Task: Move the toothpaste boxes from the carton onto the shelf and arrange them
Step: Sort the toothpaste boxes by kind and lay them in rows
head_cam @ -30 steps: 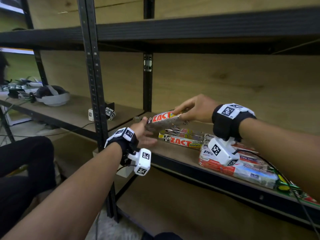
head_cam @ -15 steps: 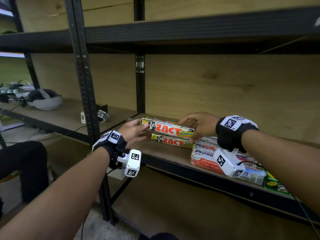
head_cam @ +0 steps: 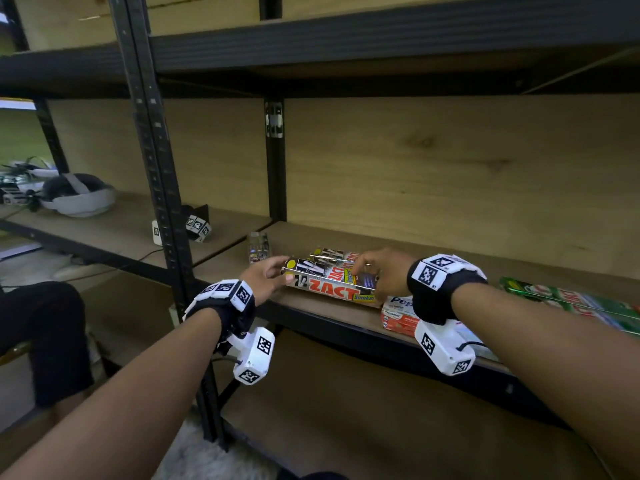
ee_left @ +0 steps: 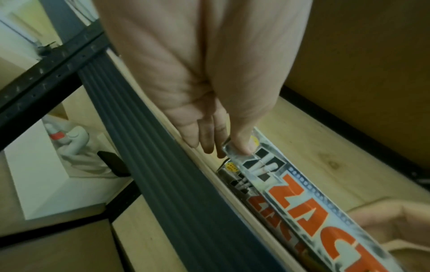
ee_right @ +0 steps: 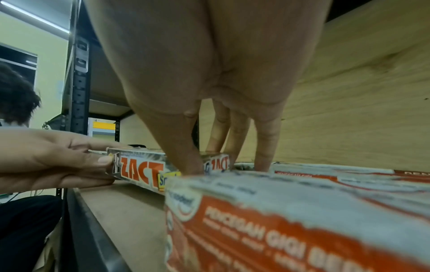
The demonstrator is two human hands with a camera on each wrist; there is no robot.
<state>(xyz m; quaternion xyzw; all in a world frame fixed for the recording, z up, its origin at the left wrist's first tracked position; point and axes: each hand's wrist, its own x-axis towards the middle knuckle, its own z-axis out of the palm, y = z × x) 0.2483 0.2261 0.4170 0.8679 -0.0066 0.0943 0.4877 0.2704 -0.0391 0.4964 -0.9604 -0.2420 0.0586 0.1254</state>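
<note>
A silver-and-orange Zact toothpaste box (head_cam: 330, 289) (ee_left: 302, 211) (ee_right: 139, 169) lies lengthwise near the front edge of the wooden shelf (head_cam: 450, 258). My left hand (head_cam: 282, 271) (ee_left: 232, 149) (ee_right: 93, 162) pinches its left end between thumb and fingers. My right hand (head_cam: 363, 275) (ee_right: 216, 165) grips its right end, thumb in front and fingers behind. A second Zact box (head_cam: 330, 255) (ee_right: 220, 162) lies just behind it. White-and-red Pepsodent boxes (head_cam: 398, 315) (ee_right: 302, 220) sit to the right, under my right wrist. The carton is out of view.
Green toothpaste boxes (head_cam: 571, 299) lie further right on the shelf. A small box (head_cam: 259, 245) stands at the shelf's left end. A black upright post (head_cam: 156, 202) rises on the left; beyond it are a headset (head_cam: 76, 199) and another person's leg (head_cam: 52, 323). The upper shelf (head_cam: 346, 39) hangs overhead.
The Zact box, held in the air a second ago, has come down onto the shelf in front of the other Zact box. Both hands stayed on its ends.
</note>
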